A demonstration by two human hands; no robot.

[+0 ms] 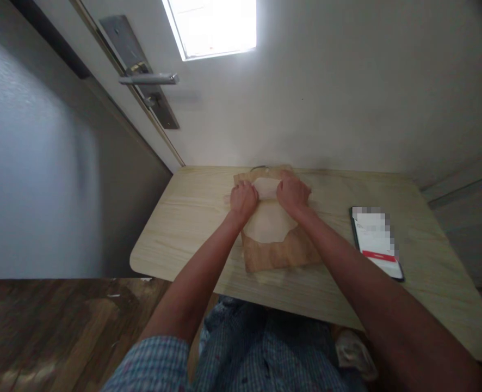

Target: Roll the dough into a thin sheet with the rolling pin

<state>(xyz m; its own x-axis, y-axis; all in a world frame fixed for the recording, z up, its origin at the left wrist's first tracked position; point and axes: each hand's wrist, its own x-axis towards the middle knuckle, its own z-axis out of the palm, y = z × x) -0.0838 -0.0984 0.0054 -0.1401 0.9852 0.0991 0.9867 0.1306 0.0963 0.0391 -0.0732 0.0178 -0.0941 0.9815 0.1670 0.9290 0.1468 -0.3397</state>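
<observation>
the left hand [244, 198] and the right hand [293, 190] are both curled closed on a rolling pin [267, 189], one near each end. the middle of the pin shows between them, and a bit of it sticks out past the left hand. it looks like a rolling pin, but the picture is a bit blurry there. the pin lies across the far part of a flat, pale sheet of dough [267, 224]. the dough is on a brown wooden board [273, 257], and the board sits on a light wood table [184, 228]. a phone [375, 234] lies on the table to the right of the board, with its screen lit. past the table is a white door [347, 92] with a metal handle [149, 79] and a bright window [218, 27].
</observation>
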